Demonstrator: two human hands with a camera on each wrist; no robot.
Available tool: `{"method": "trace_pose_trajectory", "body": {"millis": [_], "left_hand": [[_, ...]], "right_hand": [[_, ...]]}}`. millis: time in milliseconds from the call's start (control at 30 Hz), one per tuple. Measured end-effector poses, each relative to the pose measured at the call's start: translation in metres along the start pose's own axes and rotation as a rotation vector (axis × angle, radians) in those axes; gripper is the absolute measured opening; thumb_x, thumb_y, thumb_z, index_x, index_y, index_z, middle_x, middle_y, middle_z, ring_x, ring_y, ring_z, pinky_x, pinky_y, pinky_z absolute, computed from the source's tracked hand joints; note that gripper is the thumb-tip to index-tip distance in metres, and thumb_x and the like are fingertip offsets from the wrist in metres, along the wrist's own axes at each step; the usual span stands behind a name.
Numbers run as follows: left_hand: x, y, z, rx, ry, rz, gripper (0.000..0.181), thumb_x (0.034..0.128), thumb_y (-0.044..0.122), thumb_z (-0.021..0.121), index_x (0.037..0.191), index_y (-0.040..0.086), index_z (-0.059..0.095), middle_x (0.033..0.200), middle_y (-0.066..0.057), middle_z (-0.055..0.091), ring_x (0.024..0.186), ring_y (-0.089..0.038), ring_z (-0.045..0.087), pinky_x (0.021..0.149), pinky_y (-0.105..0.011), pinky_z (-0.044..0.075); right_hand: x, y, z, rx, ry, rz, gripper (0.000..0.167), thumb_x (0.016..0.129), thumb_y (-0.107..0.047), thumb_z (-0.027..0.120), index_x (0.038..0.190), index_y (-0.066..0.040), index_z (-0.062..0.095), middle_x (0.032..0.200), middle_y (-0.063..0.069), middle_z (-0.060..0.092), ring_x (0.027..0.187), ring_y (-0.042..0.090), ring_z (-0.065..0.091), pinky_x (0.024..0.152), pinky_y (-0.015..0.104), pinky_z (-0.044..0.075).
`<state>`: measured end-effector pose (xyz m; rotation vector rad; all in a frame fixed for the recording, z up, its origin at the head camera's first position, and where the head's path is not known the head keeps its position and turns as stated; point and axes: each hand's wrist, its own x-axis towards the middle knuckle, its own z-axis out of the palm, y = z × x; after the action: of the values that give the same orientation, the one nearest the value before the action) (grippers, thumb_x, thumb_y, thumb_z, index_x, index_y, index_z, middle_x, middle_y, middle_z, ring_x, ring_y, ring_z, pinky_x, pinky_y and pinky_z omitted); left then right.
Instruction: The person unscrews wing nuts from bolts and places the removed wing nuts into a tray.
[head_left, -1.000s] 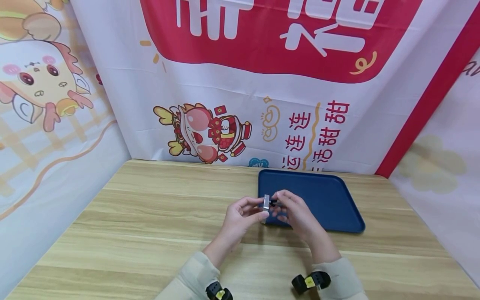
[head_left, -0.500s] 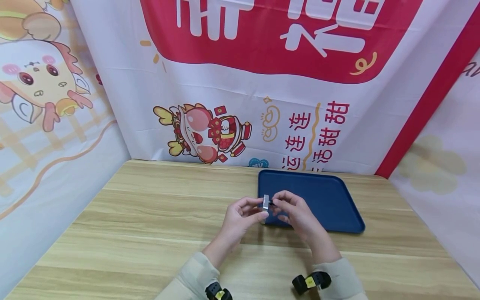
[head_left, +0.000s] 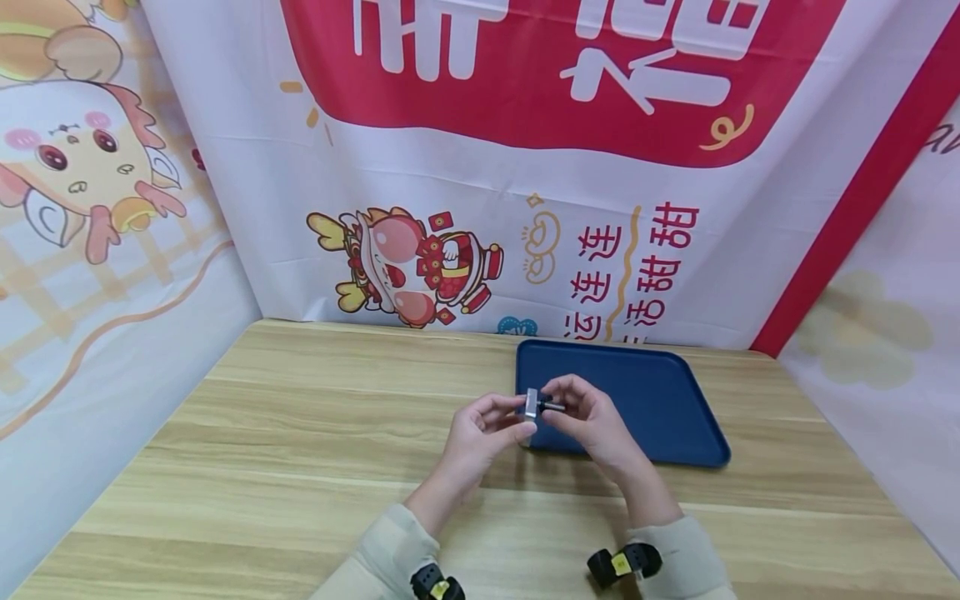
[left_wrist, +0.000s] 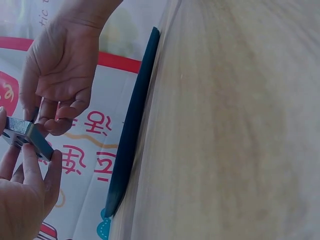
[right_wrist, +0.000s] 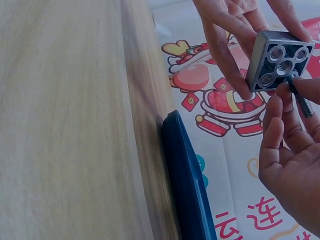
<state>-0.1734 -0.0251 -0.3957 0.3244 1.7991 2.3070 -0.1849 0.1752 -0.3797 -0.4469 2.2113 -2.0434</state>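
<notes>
A small square metal block (head_left: 532,404) is held up by my left hand (head_left: 480,433), thumb at its lower edge and fingers at the upper one. Several round holes show in the block's face (right_wrist: 283,66) in the right wrist view. At that face stands a dark threaded bolt (right_wrist: 301,100), its far end pointing away from the block. My right hand (head_left: 596,429) has thumb and index finger on either side of the bolt near the block, pinching it. How deep the bolt sits cannot be seen. The left wrist view shows the block (left_wrist: 29,134) edge-on between both hands.
A dark blue tray (head_left: 645,400) lies on the wooden table (head_left: 300,450) behind and right of the hands, near the table's back edge. A printed cloth (head_left: 465,167) hangs behind the table. Each wrist wears a black band with a camera.
My right thumb and fingers have shifted around the bolt; its length now shows between them, where the thumb covered it half a second ago. My left hand and the block stay nearly still.
</notes>
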Motion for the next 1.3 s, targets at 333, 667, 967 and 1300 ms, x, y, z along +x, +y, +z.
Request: {"method": "trace_pose_trajectory", "body": {"millis": [333,667,967,1300], "left_hand": [[-0.001,0.0,0.0,0.006,-0.007,0.011,0.04,0.087,0.015,0.077,0.124,0.006,0.064,0.131,-0.01,0.067,0.116,-0.022,0.065,0.093,-0.031,0.058],[-0.001,0.001,0.001,0.007,0.004,0.005,0.04,0.0866,0.015,0.077,0.124,0.007,0.064,0.131,-0.008,0.067,0.117,-0.023,0.065,0.094,-0.032,0.058],[-0.001,0.002,0.002,0.011,0.008,0.0,0.04,0.0862,0.014,0.078,0.123,0.007,0.064,0.13,-0.008,0.068,0.117,-0.025,0.065,0.094,-0.032,0.058],[-0.001,0.0,0.004,0.027,0.009,-0.004,0.039,0.0861,0.012,0.077,0.123,0.008,0.065,0.13,-0.007,0.068,0.115,-0.024,0.066,0.094,-0.032,0.058]], "right_hand": [[-0.001,0.001,0.001,-0.074,-0.012,-0.017,0.032,0.096,-0.011,0.065,0.124,-0.001,0.055,0.101,-0.002,0.064,0.094,0.016,0.061,0.087,0.027,0.056],[0.0,-0.011,0.006,0.027,0.128,0.188,0.031,0.105,-0.039,0.048,0.1,-0.01,0.058,0.097,0.0,0.064,0.092,0.019,0.062,0.089,0.036,0.05],[0.001,-0.012,0.009,0.05,0.103,0.288,0.037,0.107,-0.044,0.037,0.099,-0.013,0.053,0.08,0.002,0.063,0.083,0.02,0.06,0.08,0.031,0.047],[0.001,-0.014,0.011,0.128,0.123,0.353,0.031,0.106,-0.037,0.044,0.088,-0.015,0.055,0.078,0.001,0.06,0.08,0.019,0.058,0.078,0.03,0.046]]}}
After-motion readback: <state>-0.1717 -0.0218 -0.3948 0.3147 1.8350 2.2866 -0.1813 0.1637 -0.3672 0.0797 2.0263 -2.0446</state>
